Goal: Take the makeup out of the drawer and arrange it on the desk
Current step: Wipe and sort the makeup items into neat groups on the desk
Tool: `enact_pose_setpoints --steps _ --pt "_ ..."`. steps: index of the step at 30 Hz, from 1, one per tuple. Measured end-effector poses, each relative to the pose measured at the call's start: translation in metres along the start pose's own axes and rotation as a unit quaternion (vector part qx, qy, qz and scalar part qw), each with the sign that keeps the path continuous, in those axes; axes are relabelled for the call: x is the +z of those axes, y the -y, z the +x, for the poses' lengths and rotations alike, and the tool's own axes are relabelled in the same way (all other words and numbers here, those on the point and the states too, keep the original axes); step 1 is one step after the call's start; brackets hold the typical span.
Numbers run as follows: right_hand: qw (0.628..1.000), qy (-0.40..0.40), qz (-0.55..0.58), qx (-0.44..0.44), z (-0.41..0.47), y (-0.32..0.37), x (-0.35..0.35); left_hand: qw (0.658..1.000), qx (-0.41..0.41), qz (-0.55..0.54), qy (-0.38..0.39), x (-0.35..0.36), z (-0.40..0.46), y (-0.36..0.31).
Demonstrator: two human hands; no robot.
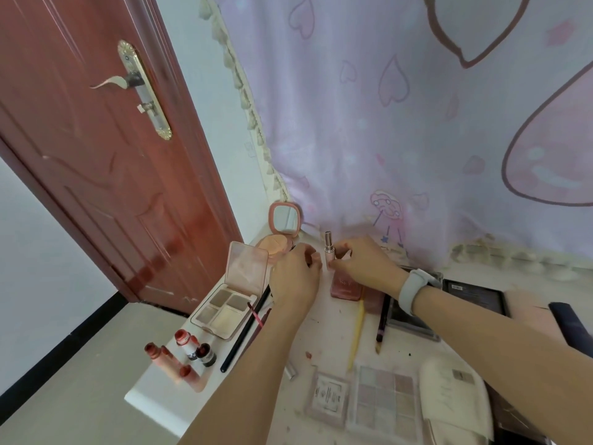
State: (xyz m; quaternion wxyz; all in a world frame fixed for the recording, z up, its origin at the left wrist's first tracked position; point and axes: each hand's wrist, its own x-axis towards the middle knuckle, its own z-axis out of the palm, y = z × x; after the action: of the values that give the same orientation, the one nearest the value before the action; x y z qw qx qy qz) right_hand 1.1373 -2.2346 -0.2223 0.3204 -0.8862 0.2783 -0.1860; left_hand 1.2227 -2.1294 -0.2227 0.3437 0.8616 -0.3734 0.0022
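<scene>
Desk (324, 345): open compact (282, 231) at back, against curtain (401, 123) | open palette (229, 300) before it | bottles (192, 348) at left edge | closed palettes (382, 399) nearest front.

White desk (150, 393) bears palettes (221, 311), lip tubes (179, 358), pencils (356, 335).

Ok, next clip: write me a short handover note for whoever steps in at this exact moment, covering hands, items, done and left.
Right hand: pinches a lipstick tube, upright near the back of the desk.
Left hand: fingers curled beside the tube; whether it holds anything cannot be told.
Laid out: open mirror compact at the back left, open four-pan palette in front of it, small red bottles at the left edge, black brush, yellow pencil, dark pencil, pastel eyeshadow palette near the front.
Done: much makeup is already on the desk.
Left: set this tube down. The drawer is out of view, so what remains inside is unknown.
</scene>
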Motion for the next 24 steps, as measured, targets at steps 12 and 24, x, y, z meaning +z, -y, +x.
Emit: enact_pose_setpoints --steps 12,24 --pt "0.995 -0.011 -0.101 0.022 0.005 -0.002 0.003 0.999 -0.012 -0.035 0.007 0.0 -0.001 0.005" --pt "0.989 0.006 -0.144 0.033 0.009 -0.003 0.005 0.999 -0.009 -0.035 0.005 0.0 -0.01 0.001"
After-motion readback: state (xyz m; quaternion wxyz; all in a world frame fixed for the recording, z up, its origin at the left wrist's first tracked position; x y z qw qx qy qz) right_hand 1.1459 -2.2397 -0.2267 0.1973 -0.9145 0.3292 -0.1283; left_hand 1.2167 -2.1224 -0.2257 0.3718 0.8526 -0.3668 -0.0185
